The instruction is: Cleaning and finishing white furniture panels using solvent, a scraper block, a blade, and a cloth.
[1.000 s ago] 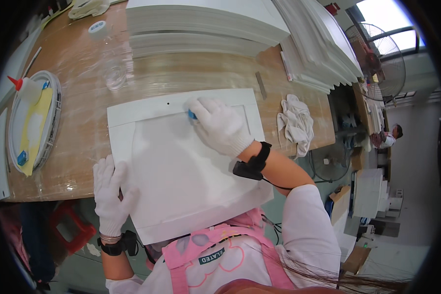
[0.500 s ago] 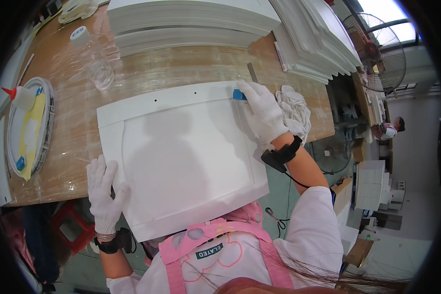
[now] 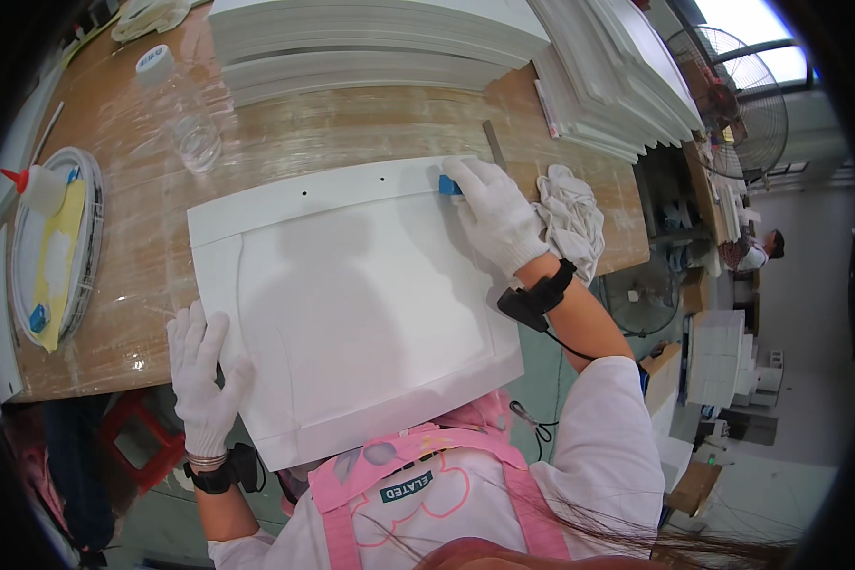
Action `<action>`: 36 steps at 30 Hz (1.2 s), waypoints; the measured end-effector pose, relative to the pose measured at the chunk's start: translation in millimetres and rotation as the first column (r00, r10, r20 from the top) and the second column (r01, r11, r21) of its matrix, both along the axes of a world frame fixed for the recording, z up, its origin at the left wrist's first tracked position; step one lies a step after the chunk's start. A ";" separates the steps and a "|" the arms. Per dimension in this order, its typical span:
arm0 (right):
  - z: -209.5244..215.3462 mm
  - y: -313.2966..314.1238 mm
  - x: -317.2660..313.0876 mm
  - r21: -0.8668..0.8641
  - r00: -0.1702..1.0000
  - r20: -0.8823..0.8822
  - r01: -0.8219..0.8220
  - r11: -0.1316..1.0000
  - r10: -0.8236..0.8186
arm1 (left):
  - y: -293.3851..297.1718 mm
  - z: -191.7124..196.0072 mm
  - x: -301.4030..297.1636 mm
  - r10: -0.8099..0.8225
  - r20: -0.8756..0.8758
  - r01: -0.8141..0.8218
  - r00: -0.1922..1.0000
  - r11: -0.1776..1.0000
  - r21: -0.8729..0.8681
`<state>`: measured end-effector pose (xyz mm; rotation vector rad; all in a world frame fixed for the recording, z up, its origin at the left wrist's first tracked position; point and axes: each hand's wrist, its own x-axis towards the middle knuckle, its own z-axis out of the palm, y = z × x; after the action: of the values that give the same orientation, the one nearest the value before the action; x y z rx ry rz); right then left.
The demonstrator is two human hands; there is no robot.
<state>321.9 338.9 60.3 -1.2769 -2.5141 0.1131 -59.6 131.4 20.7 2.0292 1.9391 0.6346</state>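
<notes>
A white framed panel [image 3: 351, 304], with two small dark holes along its far strip, lies partly on the table and reaches over its near edge toward my body. My right hand [image 3: 497, 214], in a white knit glove, pinches a small blue block [image 3: 449, 185] against the panel's far right corner. The block's exact kind is hard to make out, as my fingers cover part of it. At the panel's left edge rests my left hand [image 3: 202, 375], also gloved, its fingers stretched out and thumb apart.
White panels [image 3: 370, 62] are stacked at the back, more at back right [image 3: 617, 85]. A clear bottle [image 3: 195, 142] stands back left, beside a round lid [image 3: 95, 214] holding a red-tipped glue bottle [image 3: 43, 190] and yellow sheet. A crumpled white cloth [image 3: 572, 218] lies right.
My right hand has slid slightly left along the panel's far strip with the blue block. My left hand stays at the left edge.
</notes>
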 end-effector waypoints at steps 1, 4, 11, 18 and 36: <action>-0.5 0.0 -2.3 -0.001 1.000 0.001 -0.003 1.000 0.003 | -0.1 1.2 -0.2 0.002 0.000 -0.002 1.000 1.000 -0.004; -2.2 -1.6 -10.2 -0.020 1.000 -0.016 0.006 1.000 -0.007 | 1.1 0.8 -0.9 -0.009 -0.011 0.009 1.000 1.000 -0.005; 0.3 -14.1 -59.9 -0.175 0.972 -0.235 -0.064 0.983 0.021 | 2.6 1.0 -0.9 -0.009 -0.025 0.009 1.000 1.000 0.003; 21.4 1.7 7.1 -0.520 0.611 -0.631 0.123 0.845 -0.478 | -8.0 2.0 3.2 0.000 -0.012 0.000 1.000 1.000 -0.003; -22.7 -85.9 125.2 -0.648 0.743 -0.462 0.089 0.756 -0.484 | -50.5 3.5 7.5 0.031 0.087 -0.026 0.996 0.998 -0.050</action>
<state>447.1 253.0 37.6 -1.5294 -1.7062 1.1292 -52.1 81.0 24.2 1.9153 1.9176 0.6647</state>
